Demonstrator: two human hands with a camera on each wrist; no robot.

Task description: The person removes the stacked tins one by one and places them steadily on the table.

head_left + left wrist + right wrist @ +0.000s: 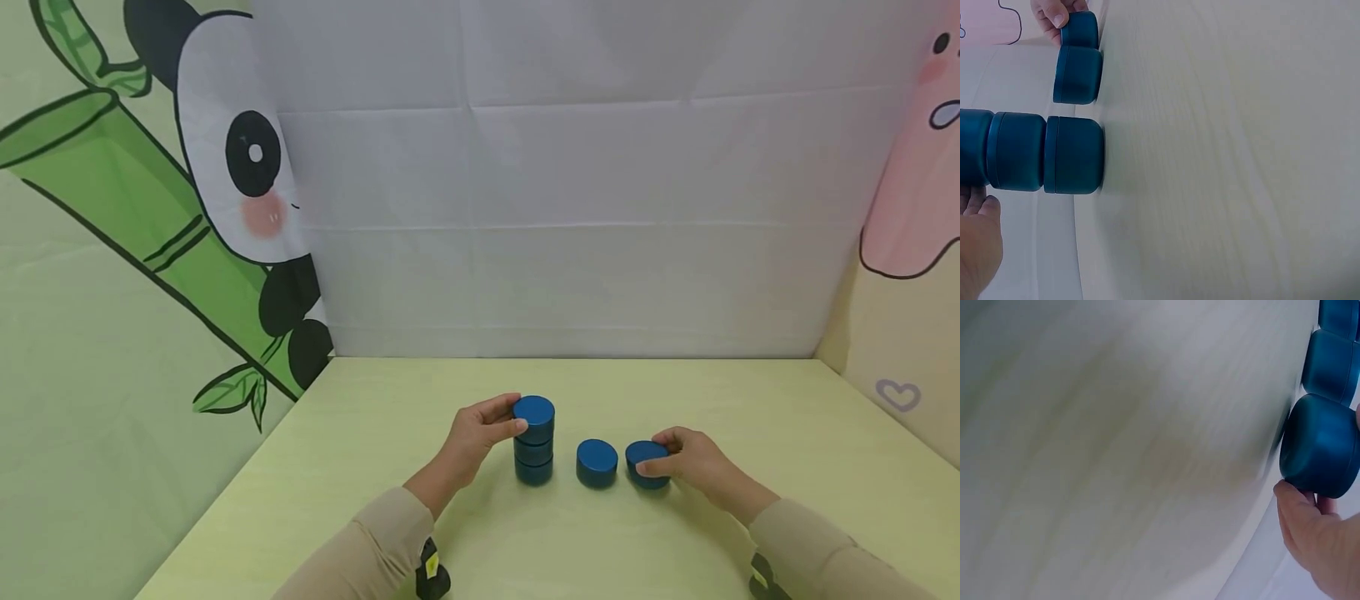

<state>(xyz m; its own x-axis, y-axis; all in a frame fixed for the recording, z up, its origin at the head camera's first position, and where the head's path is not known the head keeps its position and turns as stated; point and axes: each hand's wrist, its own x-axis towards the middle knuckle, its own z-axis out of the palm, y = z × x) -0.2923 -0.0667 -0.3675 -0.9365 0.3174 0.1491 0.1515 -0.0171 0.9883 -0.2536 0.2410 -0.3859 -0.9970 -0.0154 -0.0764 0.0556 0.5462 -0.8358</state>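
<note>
Three round, dark blue lidded tins (534, 454) stand in an upright stack near the middle of the table. My left hand (472, 437) holds the top tin (537, 427) between thumb and fingers, from its left side. To the right of the stack, a single blue tin (597, 467) stands on the table with no hand on it. Another blue tin (643, 454) is just beyond it, pinched by my right hand (697, 462) from the right. In the right wrist view that gripped tin (1322, 447) looks slightly tilted, its lower edge a little off the table.
The pale yellow table (420, 383) reaches back to a white cloth wall (570, 283). A panda-and-bamboo print (157, 200) covers the left wall, and a pink figure (911, 200) is on the right wall. Dark straps (432, 575) show below the sleeves.
</note>
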